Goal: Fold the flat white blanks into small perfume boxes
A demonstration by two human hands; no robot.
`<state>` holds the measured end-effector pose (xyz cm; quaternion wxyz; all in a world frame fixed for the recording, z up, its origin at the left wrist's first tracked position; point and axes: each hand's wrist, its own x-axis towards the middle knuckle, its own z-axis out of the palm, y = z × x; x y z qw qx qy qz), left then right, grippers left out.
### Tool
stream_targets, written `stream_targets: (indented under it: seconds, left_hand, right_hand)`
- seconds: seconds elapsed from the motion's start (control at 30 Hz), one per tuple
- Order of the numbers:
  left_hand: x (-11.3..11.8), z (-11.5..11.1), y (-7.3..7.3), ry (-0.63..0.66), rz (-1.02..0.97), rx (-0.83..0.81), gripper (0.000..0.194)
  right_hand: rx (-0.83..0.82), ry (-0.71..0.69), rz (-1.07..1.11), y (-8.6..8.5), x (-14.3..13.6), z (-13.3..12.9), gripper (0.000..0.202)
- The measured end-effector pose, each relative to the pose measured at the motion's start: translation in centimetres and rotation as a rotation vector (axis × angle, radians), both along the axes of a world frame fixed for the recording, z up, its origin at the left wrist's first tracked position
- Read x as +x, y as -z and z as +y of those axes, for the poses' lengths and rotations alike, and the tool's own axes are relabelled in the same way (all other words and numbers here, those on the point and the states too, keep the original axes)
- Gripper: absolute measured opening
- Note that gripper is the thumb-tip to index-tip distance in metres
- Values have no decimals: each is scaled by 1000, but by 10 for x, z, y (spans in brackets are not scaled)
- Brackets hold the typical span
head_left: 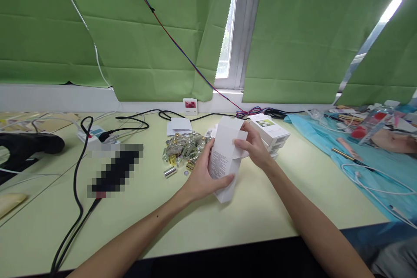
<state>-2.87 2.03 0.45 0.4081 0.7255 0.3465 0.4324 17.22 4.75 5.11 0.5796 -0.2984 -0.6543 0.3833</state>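
Observation:
A white cardboard carton (224, 147) with small print on its side is held tilted above the pale green table (182, 221). My left hand (200, 176) grips its lower half from the left, thumb across the front. At the carton's open top end, my right hand (256, 145) pinches a flap. Just behind the left hand lies a heap of small glass bottles with gold and silver caps (182, 147). A stack of similar white boxes (270, 132) sits behind the right hand.
Black cables (78, 191) run across the left of the table to a power strip (93, 134). A blurred dark object (114, 169) lies left of the bottles. Blue plastic sheet (365, 156) with clutter covers the right side. Green blinds (146, 30) hang behind. The table's front edge is near.

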Motion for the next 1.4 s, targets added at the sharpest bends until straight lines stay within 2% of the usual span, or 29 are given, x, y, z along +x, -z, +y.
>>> stream_targets:
  seconds: [0.2,0.4,0.77,1.13,1.4]
  left_hand:
    - [0,2,4,-35,-14,-18,103]
    - [1,3,3,-45,-18,-58,103]
    - [1,3,4,-34,-31,-73,103]
    - [2,2,1,-65,-11,-81,103]
    - [1,3,2,-71,-13,-62,104]
  right_hand:
    - [-57,-38,-11,2,0,0,40]
    - [-10,-68,43,2,-1,0,35]
    - [-2,-80,-3,5,0,0,29]
    - [-86,-125,-33,2,-3,-4,36]
    - [-73,-117,-40,3,-3,-3,39]
